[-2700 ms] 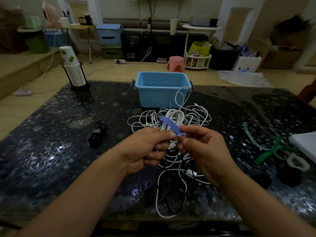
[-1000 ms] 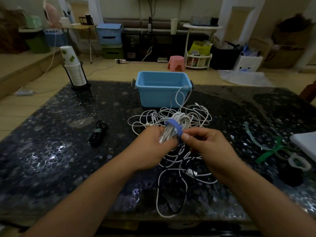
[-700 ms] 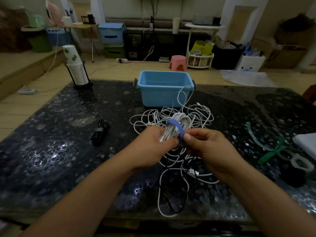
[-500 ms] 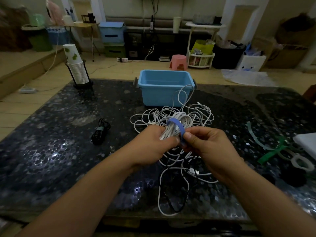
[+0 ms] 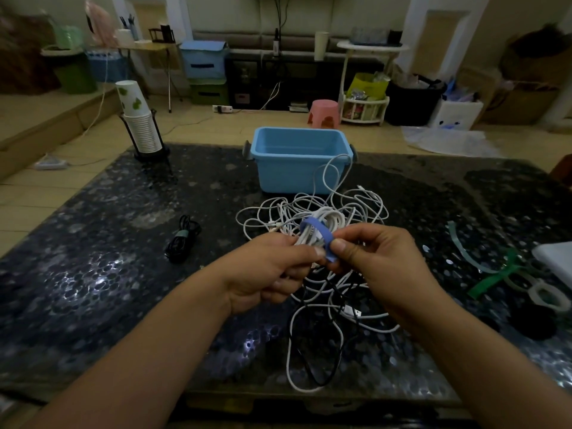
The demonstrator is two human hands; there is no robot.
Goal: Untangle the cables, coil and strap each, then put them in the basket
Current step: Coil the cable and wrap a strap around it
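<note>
My left hand [image 5: 266, 270] grips a coiled white cable [image 5: 326, 222] above the table. A blue strap [image 5: 318, 233] loops around that coil. My right hand [image 5: 383, 267] pinches the strap's end between thumb and fingers. Beneath both hands lies a tangle of white and black cables [image 5: 334, 289]. The light blue basket [image 5: 298, 161] stands behind the tangle; one white cable loops up against its front. A black cable coiled with a strap [image 5: 182, 238] lies on the table to the left.
Green and pale straps [image 5: 495, 274] lie at the right, beside a white object [image 5: 557, 258] at the table's right edge. A stack of paper cups in a black holder [image 5: 142, 128] stands at the far left corner. The dark table's front edge [image 5: 278, 394] is near me.
The blue strap, held loose above the coil earlier, is now wrapped around it. My right hand has pulled the strap's end down toward my left thumb.
</note>
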